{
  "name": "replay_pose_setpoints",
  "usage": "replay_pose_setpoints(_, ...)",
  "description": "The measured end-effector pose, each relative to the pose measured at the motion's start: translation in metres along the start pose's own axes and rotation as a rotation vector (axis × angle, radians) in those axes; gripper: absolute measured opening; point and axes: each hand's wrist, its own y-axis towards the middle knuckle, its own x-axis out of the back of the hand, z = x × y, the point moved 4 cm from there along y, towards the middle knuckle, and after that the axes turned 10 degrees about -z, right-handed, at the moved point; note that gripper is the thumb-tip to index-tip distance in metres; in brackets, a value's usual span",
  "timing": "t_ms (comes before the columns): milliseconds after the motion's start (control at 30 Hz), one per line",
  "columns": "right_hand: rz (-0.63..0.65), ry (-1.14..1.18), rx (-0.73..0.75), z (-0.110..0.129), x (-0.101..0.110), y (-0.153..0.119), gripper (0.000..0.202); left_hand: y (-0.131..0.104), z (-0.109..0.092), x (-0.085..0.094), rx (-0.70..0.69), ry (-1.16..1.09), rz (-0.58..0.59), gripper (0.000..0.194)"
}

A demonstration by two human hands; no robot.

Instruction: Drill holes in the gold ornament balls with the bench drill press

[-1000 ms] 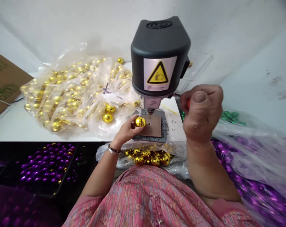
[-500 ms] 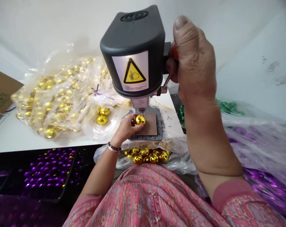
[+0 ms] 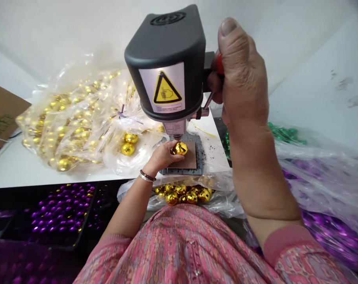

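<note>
A shiny gold ball [image 3: 181, 148], covered in small mirror-like facets, was held by the left hand [image 3: 165, 156] over the brown board [image 3: 190, 161], just beneath the dark drill [image 3: 165, 51], whose red handle [image 3: 219, 65] was in the right hand [image 3: 244, 71].

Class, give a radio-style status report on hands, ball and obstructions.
Left hand holding gold ball beneath drill chuck. Right hand gripping red handle. Possible obstruction: left fingers close to drill chuck.

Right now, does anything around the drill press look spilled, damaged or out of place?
Dark crumbs lie scattered on the drill press base and the white tabletop to its right, untidy against the pale surface. The right-hand wall also carries grey blotches, breaking its plain finish.
</note>
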Motion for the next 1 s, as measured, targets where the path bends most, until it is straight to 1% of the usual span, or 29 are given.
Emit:
replay_pose_setpoints(67,0.004,0.013,0.009,0.003,0.002,-0.006,0.053,-0.001,0.002,-0.002,0.001,-0.063,0.005,0.062)
replay_pose_setpoints(100,0.006,0.016,0.037,0.005,0.004,-0.010,0.048,-0.002,0.002,-0.002,-0.002,-0.090,0.001,0.062)
replay_pose_setpoints(233,0.060,-0.021,0.236,0.011,0.019,-0.038,0.033,-0.005,0.003,-0.004,0.001,-0.135,-0.002,0.064)
replay_pose_setpoints(300,0.072,-0.081,0.302,0.010,0.030,-0.054,0.027,-0.005,0.003,-0.005,-0.002,-0.146,0.002,0.062)
replay_pose_setpoints(433,0.117,-0.177,0.337,0.002,0.046,-0.074,0.020,-0.004,0.003,-0.004,-0.004,-0.166,0.000,0.057)
replay_pose_setpoints(600,0.125,-0.180,0.392,-0.005,0.052,-0.082,0.014,-0.003,0.003,-0.004,0.007,-0.157,0.010,0.050)
replay_pose_setpoints(800,0.213,-0.146,0.440,-0.017,0.054,-0.091,0.010,-0.002,0.006,-0.006,-0.006,-0.194,0.021,0.052)
replay_pose_setpoints(1000,0.185,-0.136,0.524,-0.021,0.055,-0.096,0.006,-0.003,0.004,-0.006,-0.001,-0.197,0.019,0.053)
